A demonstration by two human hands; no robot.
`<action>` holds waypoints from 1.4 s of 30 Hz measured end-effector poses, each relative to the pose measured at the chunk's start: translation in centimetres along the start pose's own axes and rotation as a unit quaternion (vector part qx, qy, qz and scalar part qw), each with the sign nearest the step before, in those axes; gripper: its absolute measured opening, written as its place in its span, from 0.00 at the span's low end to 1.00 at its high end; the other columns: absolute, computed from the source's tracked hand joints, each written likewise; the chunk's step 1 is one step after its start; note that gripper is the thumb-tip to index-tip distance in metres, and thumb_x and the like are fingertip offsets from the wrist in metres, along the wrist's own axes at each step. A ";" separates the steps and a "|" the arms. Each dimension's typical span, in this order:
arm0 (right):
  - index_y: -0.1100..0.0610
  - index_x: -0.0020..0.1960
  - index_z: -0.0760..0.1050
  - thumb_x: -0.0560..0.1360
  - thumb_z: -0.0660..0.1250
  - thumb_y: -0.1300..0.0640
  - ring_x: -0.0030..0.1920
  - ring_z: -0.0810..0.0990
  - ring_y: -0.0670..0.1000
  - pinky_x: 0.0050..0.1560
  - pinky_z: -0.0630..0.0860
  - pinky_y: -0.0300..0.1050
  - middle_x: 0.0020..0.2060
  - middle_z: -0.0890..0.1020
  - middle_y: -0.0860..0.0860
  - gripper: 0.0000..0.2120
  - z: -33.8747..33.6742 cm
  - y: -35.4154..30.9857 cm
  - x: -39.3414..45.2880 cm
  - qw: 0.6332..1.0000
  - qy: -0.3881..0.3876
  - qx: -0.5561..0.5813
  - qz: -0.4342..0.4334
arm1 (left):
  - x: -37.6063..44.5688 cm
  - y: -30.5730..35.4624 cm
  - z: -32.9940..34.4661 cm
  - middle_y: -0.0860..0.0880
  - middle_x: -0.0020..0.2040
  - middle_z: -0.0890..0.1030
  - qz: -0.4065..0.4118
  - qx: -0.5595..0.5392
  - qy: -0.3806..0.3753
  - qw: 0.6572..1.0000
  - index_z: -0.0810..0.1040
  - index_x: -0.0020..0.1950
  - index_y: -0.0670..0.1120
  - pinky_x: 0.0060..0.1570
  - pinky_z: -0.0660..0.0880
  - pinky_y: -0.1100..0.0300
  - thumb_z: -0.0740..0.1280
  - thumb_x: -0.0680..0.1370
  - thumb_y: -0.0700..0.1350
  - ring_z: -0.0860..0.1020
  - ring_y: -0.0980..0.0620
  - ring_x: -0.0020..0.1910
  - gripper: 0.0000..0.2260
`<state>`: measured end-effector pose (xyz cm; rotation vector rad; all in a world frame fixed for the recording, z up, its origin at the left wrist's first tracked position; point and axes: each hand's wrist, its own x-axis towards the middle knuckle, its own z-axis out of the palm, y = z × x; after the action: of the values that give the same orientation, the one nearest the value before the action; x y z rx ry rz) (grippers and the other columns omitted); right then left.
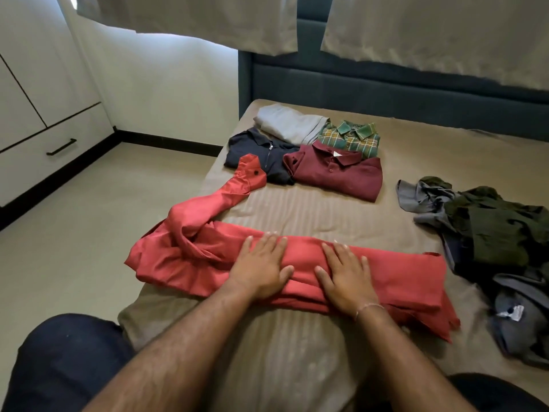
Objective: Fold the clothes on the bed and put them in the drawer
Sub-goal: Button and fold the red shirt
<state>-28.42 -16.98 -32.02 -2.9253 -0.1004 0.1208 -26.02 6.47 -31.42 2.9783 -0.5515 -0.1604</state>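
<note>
The red shirt [297,263] is spread across the near part of the bed [297,203]. It is pressed flat under the left hand [261,270] and right hand [346,276]; nothing is gripped, fingers straight. The cloth is judged soft, light and floppy, best picked up at its folded edges. Farther back, folded shirts [335,171] are stacked

1. Soft, even indoor light, moderately bright; no hard shadows.
2. Brightest at upper left: a glowing strip on the wall [166,84] beneath the curtain [190,22].
3. Wide-angle bending of straight lines toward the edges.
4. Sharp in the middle, slightly smeared near the corners.
</note>
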 end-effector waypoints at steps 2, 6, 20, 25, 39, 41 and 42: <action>0.40 0.84 0.46 0.81 0.44 0.30 0.84 0.44 0.51 0.80 0.38 0.63 0.84 0.49 0.45 0.34 1.1 2.0 -0.6 0.997 -0.008 -0.043 0.059 | -1.1 -2.4 1.6 0.47 0.86 0.46 -0.058 -0.005 -0.011 0.998 0.47 0.86 0.49 0.82 0.39 0.45 0.45 0.81 0.68 0.43 0.49 0.85 0.38; 0.41 0.84 0.47 0.79 0.40 0.28 0.84 0.46 0.53 0.80 0.40 0.67 0.84 0.51 0.45 0.37 1.5 2.8 0.1 0.989 0.017 -0.056 0.137 | -2.5 -5.2 3.2 0.46 0.86 0.44 -0.090 -0.011 0.011 0.996 0.47 0.86 0.48 0.81 0.37 0.50 0.38 0.76 0.70 0.41 0.49 0.85 0.43; 0.48 0.82 0.61 0.75 0.49 0.35 0.82 0.57 0.53 0.80 0.45 0.64 0.82 0.59 0.50 0.38 2.0 -3.0 -0.6 0.991 0.127 0.043 -0.001 | 2.8 -6.0 -5.6 0.42 0.61 0.79 0.015 0.073 0.297 0.952 0.77 0.64 0.43 0.56 0.74 0.45 0.70 0.69 0.44 0.77 0.40 0.58 0.23; 0.45 0.83 0.56 0.75 0.47 0.34 0.83 0.52 0.48 0.82 0.42 0.58 0.83 0.55 0.46 0.39 1.8 -3.4 -0.9 0.992 0.089 0.084 -0.032 | 4.0 -10.9 -10.0 0.48 0.57 0.82 -0.243 0.148 0.117 0.952 0.78 0.61 0.51 0.56 0.70 0.48 0.66 0.77 0.62 0.80 0.45 0.57 0.19; 0.54 0.78 0.66 0.75 0.67 0.46 0.77 0.66 0.53 0.78 0.64 0.56 0.75 0.70 0.52 0.33 0.3 -5.3 1.3 0.937 0.196 0.276 -0.082 | 1.6 -7.4 -12.1 0.38 0.37 0.77 0.074 -0.496 0.034 0.865 0.73 0.32 0.50 0.34 0.70 0.57 0.66 0.70 0.38 0.73 0.50 0.34 0.09; 0.53 0.78 0.66 0.74 0.69 0.49 0.78 0.65 0.52 0.79 0.62 0.53 0.76 0.69 0.51 0.34 -0.6 -6.0 1.9 0.930 0.207 0.281 -0.111 | 1.0 -7.2 -12.9 0.41 0.34 0.69 0.075 -0.566 -0.003 0.821 0.72 0.34 0.44 0.27 0.64 0.59 0.66 0.69 0.39 0.67 0.50 0.28 0.05; 0.52 0.79 0.65 0.74 0.70 0.49 0.78 0.63 0.50 0.79 0.60 0.51 0.77 0.68 0.50 0.36 -1.2 -6.3 2.2 0.931 0.200 0.274 -0.134 | 0.8 -7.3 -13.2 0.41 0.33 0.68 0.076 -0.589 -0.016 0.805 0.71 0.34 0.44 0.26 0.62 0.59 0.67 0.69 0.40 0.66 0.50 0.27 0.05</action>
<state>-26.50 -10.90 -29.69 -2.2925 -0.3364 -0.4219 -21.08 14.11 -19.39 1.7055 -0.4381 -0.3697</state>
